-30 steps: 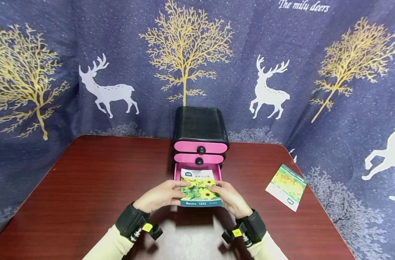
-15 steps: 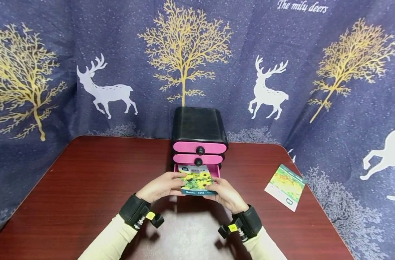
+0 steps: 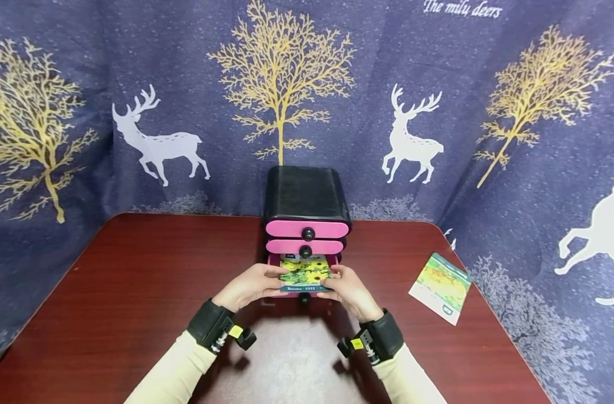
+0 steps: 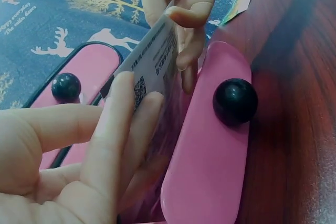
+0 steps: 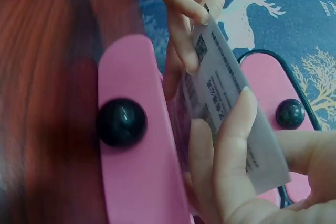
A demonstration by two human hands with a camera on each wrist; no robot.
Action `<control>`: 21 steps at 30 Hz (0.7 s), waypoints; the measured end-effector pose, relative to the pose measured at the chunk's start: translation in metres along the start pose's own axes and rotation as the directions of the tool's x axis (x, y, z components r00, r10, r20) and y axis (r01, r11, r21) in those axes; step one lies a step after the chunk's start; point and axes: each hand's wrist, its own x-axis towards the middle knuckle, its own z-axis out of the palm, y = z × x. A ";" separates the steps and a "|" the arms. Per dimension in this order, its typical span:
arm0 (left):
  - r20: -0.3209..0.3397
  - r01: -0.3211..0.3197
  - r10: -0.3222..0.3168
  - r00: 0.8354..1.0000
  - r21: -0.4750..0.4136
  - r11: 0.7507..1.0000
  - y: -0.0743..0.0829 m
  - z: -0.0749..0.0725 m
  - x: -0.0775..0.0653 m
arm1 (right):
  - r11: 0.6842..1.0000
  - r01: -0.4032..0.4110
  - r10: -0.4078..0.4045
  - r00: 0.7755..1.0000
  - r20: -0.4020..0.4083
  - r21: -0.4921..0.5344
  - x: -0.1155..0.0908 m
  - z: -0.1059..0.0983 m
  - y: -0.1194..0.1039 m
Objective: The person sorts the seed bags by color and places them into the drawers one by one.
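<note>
A seed packet (image 3: 305, 271) with yellow sunflowers on its face lies over the pulled-out bottom pink drawer (image 4: 207, 150) of a small black drawer cabinet (image 3: 307, 193). My left hand (image 3: 250, 283) pinches the packet's left edge, thumb on top and fingers beneath. On the opposite edge my right hand (image 3: 351, 289) pinches it in the same way. Both wrist views show the packet's pale printed underside (image 5: 223, 87), tilted behind the drawer's front panel and its black knob (image 5: 122, 122). In the head view the packet's far end is under the middle drawer (image 3: 282, 247).
A second seed packet (image 3: 440, 289), with an orange and green picture, lies at the right side of the dark red table (image 3: 160, 292). The top drawer (image 3: 285, 228) is shut. A blue cloth (image 3: 186, 67) with deer and trees hangs behind the table.
Both hands have carried the packet away from me, lower into the open drawer. The drawer's front and knob now show below the packet. The second packet stays on the table.
</note>
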 end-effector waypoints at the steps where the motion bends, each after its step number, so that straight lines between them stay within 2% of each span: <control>1: -0.009 0.006 -0.006 1.000 0.014 1.000 0.000 0.000 0.001 | 0.999 0.010 -0.010 1.000 -0.016 -0.035 0.001 0.000 -0.001; 4: -0.036 0.018 -0.016 0.999 0.043 0.999 0.002 -0.001 0.007 | 0.982 0.047 -0.060 0.996 -0.064 -0.181 0.003 0.001 -0.002; 6: -0.052 0.013 -0.009 0.999 0.073 0.997 0.004 -0.002 0.011 | 0.948 0.072 -0.107 0.990 -0.095 -0.311 0.005 0.001 -0.002; 10: -0.112 0.034 -0.020 0.994 0.125 0.992 0.007 -0.002 0.017 | 0.825 0.092 -0.209 0.966 -0.150 -0.557 0.011 0.001 -0.004; 13: -0.165 0.065 -0.040 0.985 0.153 0.986 0.007 -0.001 0.022 | 0.748 0.093 -0.267 0.949 -0.169 -0.658 0.016 0.003 -0.004; 16: -0.199 0.083 -0.049 0.979 0.169 0.982 0.005 -0.001 0.026 | 0.689 0.108 -0.317 0.934 -0.165 -0.717 0.022 0.005 0.000; 21: -0.226 0.072 -0.021 0.974 0.218 0.973 0.001 0.002 0.031 | 0.500 0.189 -0.470 0.879 -0.081 -0.845 0.029 0.010 0.012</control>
